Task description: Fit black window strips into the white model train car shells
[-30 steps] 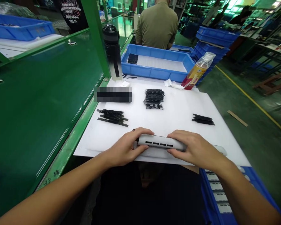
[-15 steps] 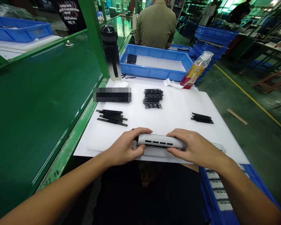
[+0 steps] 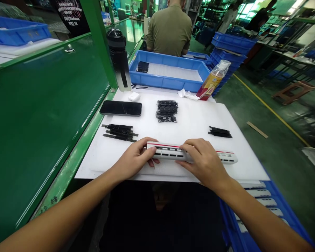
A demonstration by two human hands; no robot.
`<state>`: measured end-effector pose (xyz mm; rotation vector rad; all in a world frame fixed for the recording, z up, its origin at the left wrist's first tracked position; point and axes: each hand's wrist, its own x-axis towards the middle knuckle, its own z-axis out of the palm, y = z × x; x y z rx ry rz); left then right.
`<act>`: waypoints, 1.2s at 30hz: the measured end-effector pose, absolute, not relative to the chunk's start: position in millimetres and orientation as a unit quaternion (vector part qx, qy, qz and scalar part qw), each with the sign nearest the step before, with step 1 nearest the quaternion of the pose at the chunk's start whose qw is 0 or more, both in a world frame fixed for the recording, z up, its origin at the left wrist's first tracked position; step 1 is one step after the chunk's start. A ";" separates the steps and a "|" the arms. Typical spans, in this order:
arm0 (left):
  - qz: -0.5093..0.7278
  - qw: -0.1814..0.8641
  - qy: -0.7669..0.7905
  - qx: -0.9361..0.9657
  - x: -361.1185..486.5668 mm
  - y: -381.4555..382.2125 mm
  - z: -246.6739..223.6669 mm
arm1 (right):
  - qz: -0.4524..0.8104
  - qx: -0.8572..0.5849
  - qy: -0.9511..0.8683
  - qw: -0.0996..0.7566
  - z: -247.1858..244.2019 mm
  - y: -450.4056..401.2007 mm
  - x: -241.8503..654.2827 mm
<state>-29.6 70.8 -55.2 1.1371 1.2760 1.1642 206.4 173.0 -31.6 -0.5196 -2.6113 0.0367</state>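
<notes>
Both hands have hold of a white train-model shell (image 3: 168, 151) with a red stripe, just in from the front edge of the white plastic board (image 3: 194, 140). Left hand (image 3: 133, 159) is curled round one end, right hand (image 3: 202, 157) clamped over the middle. The blue crate (image 3: 232, 224) off the board's front right corner holds more white shells (image 3: 259, 193) in rows. Past the far edge, a blue tray (image 3: 160, 83) has a clear sheet (image 3: 175, 71) and a small stack of black parts (image 3: 142, 66) in it.
</notes>
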 end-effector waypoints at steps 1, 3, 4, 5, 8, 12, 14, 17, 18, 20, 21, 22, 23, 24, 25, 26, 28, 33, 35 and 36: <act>0.475 0.508 0.543 0.471 -29.3 71.6 -54.2 | 0.052 -0.189 -0.955 0.222 -29.7 176.5 207.0; 0.460 0.493 0.565 0.475 -27.9 72.1 -51.4 | 0.129 -0.210 -0.948 0.201 -22.8 196.6 216.3; 0.457 0.487 0.573 0.476 -27.1 72.0 -49.9 | 0.150 -0.240 -0.939 0.196 -19.1 213.7 225.5; 0.457 0.481 0.578 0.475 -26.2 71.9 -48.8 | 0.154 -0.283 -0.925 0.203 -16.2 234.7 237.5; 0.465 0.476 0.581 0.468 -24.2 72.0 -48.6 | 0.067 -0.401 -0.895 0.182 -17.7 306.5 281.6; 0.474 0.483 0.568 0.468 -24.3 72.4 -51.5 | 0.044 -0.388 -0.912 0.126 -34.2 367.5 323.3; 0.476 0.485 0.565 0.468 -24.4 72.2 -51.6 | 0.054 -0.375 -0.919 0.113 -37.1 375.2 328.9; 0.481 0.491 0.560 0.462 -24.2 72.3 -51.1 | 0.057 -0.365 -0.924 0.097 -27.0 367.3 322.1; 0.485 0.495 0.556 0.459 -24.1 72.6 -51.2 | 0.052 -0.375 -0.920 0.103 -20.5 359.7 315.9; 0.494 0.503 0.549 0.449 -24.1 73.2 -52.0 | 0.048 -0.402 -0.904 0.137 -6.1 334.6 296.7; 0.499 0.508 0.544 0.444 -24.3 73.5 -52.4 | 0.050 -0.411 -0.895 0.167 0.5 316.8 283.8; 0.504 0.512 0.539 0.440 -24.4 73.8 -52.6 | 0.069 -0.388 -0.899 0.188 5.9 296.1 269.2; 0.507 0.516 0.534 0.438 -24.6 73.9 -52.6 | 0.082 -0.354 -0.904 0.225 9.6 273.2 253.6; 0.508 0.520 0.530 0.436 -24.8 73.9 -52.3 | 0.112 -0.298 -0.922 0.219 11.4 249.7 238.0; 0.510 0.522 0.528 0.435 -24.9 73.9 -51.7 | 0.140 -0.242 -0.936 0.214 11.1 227.0 223.4; 0.511 0.523 0.526 0.435 -24.9 73.8 -51.0 | 0.155 -0.191 -0.944 0.220 9.0 206.5 210.4; 0.515 0.519 0.524 0.437 -24.8 73.6 -49.7 | 0.163 -0.129 -0.953 0.219 1.0 176.6 191.4; 0.519 0.510 0.519 0.448 -24.8 73.2 -50.6 | 0.136 -0.121 -0.954 0.237 -15.1 162.4 179.5; 0.516 0.509 0.520 0.451 -24.7 72.9 -51.7 | 0.137 -0.128 -0.952 0.242 -15.0 165.7 179.9; 0.515 0.508 0.522 0.453 -24.7 72.7 -52.1 | 0.140 -0.127 -0.952 0.242 -14.6 166.7 179.9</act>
